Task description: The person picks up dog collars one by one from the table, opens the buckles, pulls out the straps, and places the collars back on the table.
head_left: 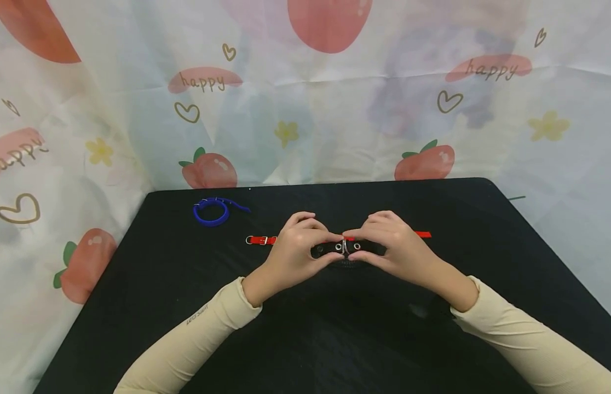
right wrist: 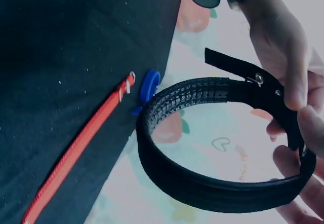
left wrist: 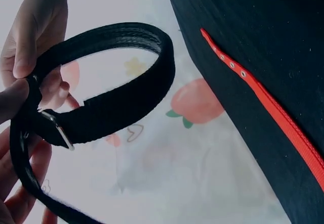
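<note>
Both hands pinch a black collar (head_left: 369, 249) at its metal buckle, in the middle of the head view. The left hand (head_left: 297, 249) grips the strap from the left side, thumb below and fingers above. From the right, the right hand (head_left: 400, 246) pinches it in the same way, fingertips close to the left ones. In the left wrist view the black collar (left wrist: 126, 105) forms a loop, its metal buckle (left wrist: 62, 133) beside the fingers. A loose strap end sticks out past the left hand in the right wrist view, where metal eyelets show.
A red collar (head_left: 260, 240) lies stretched out on the black table (head_left: 305, 339) behind the hands, its middle hidden by them. Farther back on the left is a blue collar (head_left: 210, 222), closed in a ring. A patterned cloth (head_left: 335, 109) hangs behind the table.
</note>
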`<state>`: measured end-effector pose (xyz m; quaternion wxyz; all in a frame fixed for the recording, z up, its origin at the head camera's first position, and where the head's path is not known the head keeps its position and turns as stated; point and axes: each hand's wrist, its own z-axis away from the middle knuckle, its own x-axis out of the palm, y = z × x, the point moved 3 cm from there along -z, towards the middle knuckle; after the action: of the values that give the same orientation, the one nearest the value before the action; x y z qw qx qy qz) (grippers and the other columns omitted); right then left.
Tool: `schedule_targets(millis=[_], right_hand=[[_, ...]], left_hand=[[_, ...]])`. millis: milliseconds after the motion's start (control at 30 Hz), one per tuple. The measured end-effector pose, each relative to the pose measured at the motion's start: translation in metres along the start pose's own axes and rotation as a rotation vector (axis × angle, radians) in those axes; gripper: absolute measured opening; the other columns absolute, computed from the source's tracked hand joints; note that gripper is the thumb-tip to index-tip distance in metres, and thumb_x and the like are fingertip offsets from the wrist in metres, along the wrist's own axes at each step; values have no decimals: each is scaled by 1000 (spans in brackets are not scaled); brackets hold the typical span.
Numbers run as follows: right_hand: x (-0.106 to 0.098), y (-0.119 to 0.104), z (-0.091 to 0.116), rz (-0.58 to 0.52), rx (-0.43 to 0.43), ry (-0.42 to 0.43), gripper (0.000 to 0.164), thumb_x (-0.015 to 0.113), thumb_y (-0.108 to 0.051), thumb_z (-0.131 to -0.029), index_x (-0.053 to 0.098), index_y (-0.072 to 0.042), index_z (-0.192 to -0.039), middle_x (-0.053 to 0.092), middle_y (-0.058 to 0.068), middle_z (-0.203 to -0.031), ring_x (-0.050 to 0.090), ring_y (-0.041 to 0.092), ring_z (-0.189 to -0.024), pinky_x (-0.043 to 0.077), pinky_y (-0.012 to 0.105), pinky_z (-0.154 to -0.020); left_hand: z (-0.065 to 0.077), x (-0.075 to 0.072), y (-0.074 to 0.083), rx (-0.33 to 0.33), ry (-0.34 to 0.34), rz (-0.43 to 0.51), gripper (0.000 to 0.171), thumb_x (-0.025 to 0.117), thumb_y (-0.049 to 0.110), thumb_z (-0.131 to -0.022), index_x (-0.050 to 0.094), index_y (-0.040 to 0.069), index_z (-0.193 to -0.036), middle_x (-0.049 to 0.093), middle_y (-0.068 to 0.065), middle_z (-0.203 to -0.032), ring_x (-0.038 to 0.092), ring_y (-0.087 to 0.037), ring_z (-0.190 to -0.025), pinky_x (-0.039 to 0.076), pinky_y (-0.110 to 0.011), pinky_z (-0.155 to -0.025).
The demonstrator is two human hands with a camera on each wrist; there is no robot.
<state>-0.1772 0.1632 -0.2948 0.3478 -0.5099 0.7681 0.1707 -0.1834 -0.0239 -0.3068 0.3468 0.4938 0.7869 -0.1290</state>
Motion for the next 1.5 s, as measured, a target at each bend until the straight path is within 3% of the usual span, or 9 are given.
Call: schedule_targets(millis=[167,467,633,733,1000,1233,1333,1433,1500], right_hand=[[-8,6,4,-5,60,-20,50,51,-51,-88,70,-6,-100,65,-3,-76,55,13,-78,40,36,-86],[-8,7,4,-4,31,-27,41,50,-45,-92,72,-11,-88,67,-5,-77,57,11,-75,42,40,-87],[-16,11,8,12,72,2,47,47,-48,-92,71,-8,-86,67,-2,-77,57,13,-74,41,38,-86],[-17,14,10,-9,92,-19,42,52,-47,-91,71,-10,-88,66,-3,-78,55,11,-76,39,35,-87],[0,7,5,-55,62,-67,41,53,-47,-90,69,-10,-96,64,-6,-77,55,10,-76,40,38,-89],[8,2,1,-57,55,-28,40,52,-46,-90,69,-10,-99,61,-6,-75,53,9,-74,41,39,-87],[7,2,0,-34,74,-31,30,60,-39,-90,69,-11,-95,62,-6,-76,54,9,-74,42,40,-86],[3,3,0,-5,114,-42,12,70,-22,-82,67,-12,-89,64,-6,-80,56,11,-78,42,41,-85],[0,3,0,-1,134,-50,17,73,-13,-75,66,-12,-90,65,-5,-86,57,12,-82,42,40,-85]], left_hand=[[3,-1,-3,-19,8,-12,27,83,23,-70,76,12,-93,69,2,-77,62,-10,-77,41,-35,-102],[3,-3,-2,-38,34,32,24,81,24,-73,74,10,-92,71,2,-80,63,-10,-79,41,-36,-102],[5,-7,-7,-80,56,62,24,83,21,-70,73,9,-89,72,1,-78,63,-11,-78,41,-37,-101],[6,-8,-8,-87,51,73,24,83,21,-70,73,9,-89,71,1,-79,63,-11,-79,41,-38,-101],[7,-2,-4,-50,22,47,25,82,23,-71,73,10,-90,71,1,-81,64,-11,-80,40,-36,-103],[6,-1,-3,-45,20,47,26,82,22,-71,73,9,-93,72,1,-82,64,-11,-81,40,-37,-103],[6,-2,-2,-42,30,39,27,82,23,-71,74,9,-93,71,2,-81,64,-11,-80,40,-38,-103],[6,-3,-3,-50,50,23,28,82,24,-70,75,10,-93,71,1,-78,64,-11,-78,41,-37,-102],[6,-4,-4,-56,66,20,28,83,23,-69,75,10,-92,70,1,-77,64,-11,-78,41,-37,-102]])
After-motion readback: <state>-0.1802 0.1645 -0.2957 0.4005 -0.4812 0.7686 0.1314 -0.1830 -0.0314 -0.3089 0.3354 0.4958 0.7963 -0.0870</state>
